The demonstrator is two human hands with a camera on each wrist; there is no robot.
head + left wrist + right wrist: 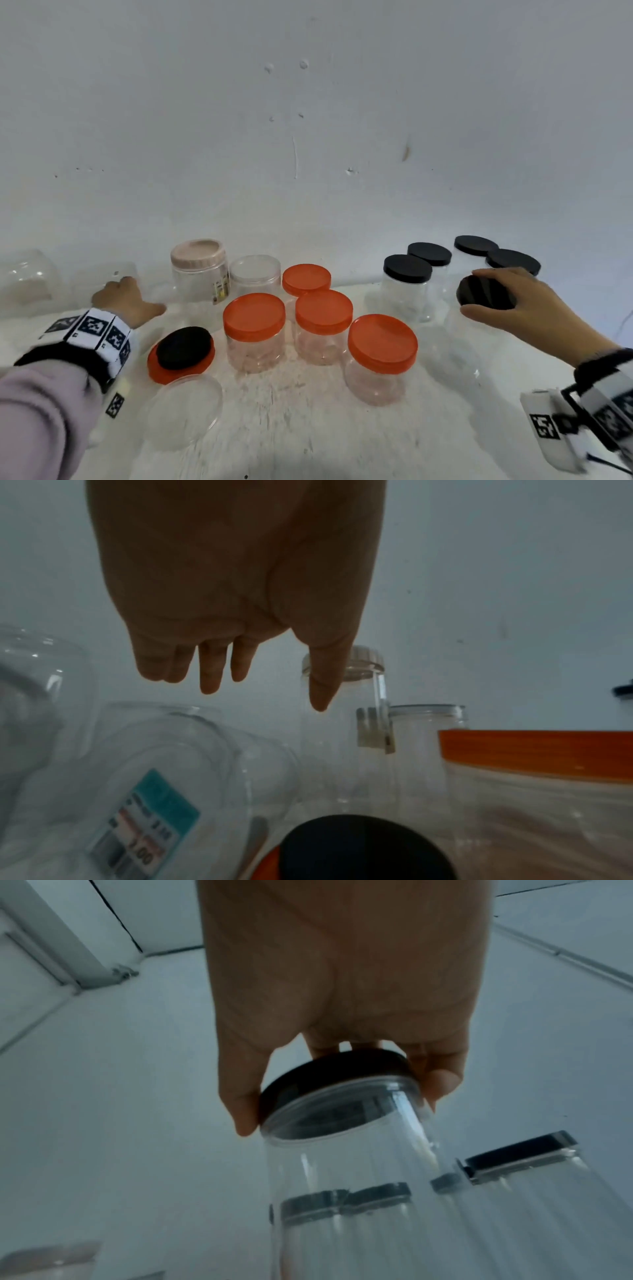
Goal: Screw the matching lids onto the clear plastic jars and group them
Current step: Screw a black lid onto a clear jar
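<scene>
A: Right hand (pixel 510 301) pose?
B: Reaching out palm-down, fingers and thumb curling round a black lid (pixel 486 293) sitting on a clear jar (pixel 359 1177). Jar's tilting, long axis leaning off vertical, lid end up under the palm.

A: Left hand (pixel 125 299)?
B: Stretching forward over the worktop (pixel 308 428), fingers loosely straight, holding nothing. Clear jars (pixel 102 281) lying just beyond its fingertips.

A: The rest?
B: Four orange-lidded jars (pixel 255 332) standing upright mid-worktop, four black-lidded jars (pixel 407 284) behind the right hand.
</scene>
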